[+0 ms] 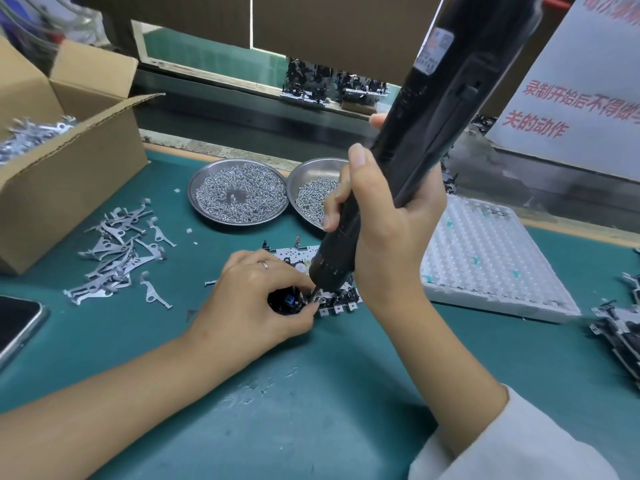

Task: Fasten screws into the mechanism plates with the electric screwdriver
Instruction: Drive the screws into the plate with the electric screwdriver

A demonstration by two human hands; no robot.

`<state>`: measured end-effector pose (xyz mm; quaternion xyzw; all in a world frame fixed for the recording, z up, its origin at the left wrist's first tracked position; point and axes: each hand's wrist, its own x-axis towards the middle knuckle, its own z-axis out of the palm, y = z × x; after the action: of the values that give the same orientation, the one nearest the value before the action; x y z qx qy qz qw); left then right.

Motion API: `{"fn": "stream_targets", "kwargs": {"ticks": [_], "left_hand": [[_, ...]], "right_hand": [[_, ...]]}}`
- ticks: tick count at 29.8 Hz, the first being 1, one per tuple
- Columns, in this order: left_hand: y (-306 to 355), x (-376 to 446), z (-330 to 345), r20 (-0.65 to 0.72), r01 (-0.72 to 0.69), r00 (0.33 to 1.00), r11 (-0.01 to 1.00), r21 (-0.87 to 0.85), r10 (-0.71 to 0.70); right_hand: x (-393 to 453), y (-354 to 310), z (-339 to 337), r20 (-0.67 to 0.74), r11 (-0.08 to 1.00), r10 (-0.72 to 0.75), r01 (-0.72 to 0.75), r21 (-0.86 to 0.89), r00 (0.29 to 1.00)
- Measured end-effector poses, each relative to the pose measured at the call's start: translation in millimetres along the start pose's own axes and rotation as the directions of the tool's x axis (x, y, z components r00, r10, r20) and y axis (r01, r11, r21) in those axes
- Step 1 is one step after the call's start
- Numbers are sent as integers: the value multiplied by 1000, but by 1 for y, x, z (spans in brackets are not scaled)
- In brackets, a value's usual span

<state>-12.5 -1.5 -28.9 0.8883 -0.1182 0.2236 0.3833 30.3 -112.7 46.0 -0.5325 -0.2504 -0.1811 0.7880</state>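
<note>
Here, at the centre of the frame, the right hand is gripping the black electric screwdriver, fingers wrapped round its barrel, the tip pressing down onto the mechanism plate lying on the green mat. The left hand is pinching the plate's near edge, steadying it. Just above, two metal dishes are holding screws. At left, loose metal levers are lying beside a cardboard box; at right sits a white tray.
</note>
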Motion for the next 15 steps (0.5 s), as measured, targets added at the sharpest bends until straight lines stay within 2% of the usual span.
{"fn": "stream_targets", "kwargs": {"ticks": [12,15], "left_hand": [[1,0,0,2,0,1000,1000,-17,0],[1,-1,0,-1,14,1000,1000,-26,-14]], "right_hand": [[-2,0,1,21,1000,2,-2,-14,1000],[3,-3,-5,22,999,-36,36,0,999]]}}
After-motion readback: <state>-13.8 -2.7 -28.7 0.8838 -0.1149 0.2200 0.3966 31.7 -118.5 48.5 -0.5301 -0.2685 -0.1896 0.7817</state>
